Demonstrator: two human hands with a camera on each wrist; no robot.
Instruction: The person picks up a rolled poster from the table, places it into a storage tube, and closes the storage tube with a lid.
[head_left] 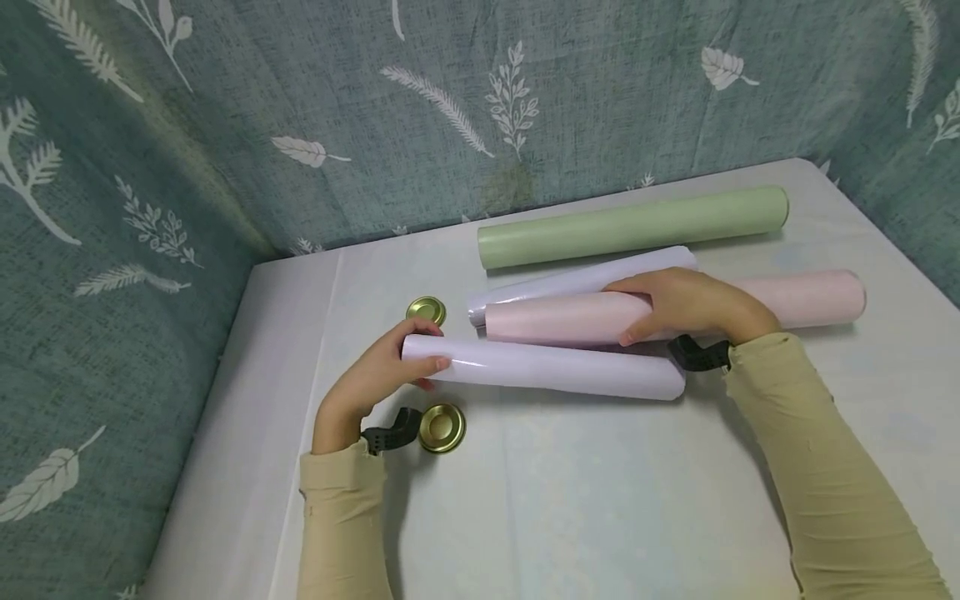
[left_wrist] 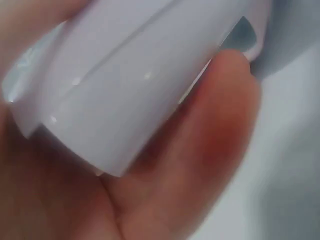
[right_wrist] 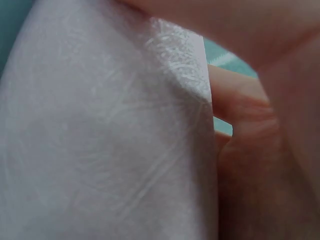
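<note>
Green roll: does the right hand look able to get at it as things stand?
Probably yes, if the right hand releases the pink roll it grips; nothing covers the green roll just beyond.

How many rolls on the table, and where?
4. Green roll at the back; back lavender roll next, partly hidden by the pink roll under the right hand; front lavender roll nearest, left end in the left hand.
</note>
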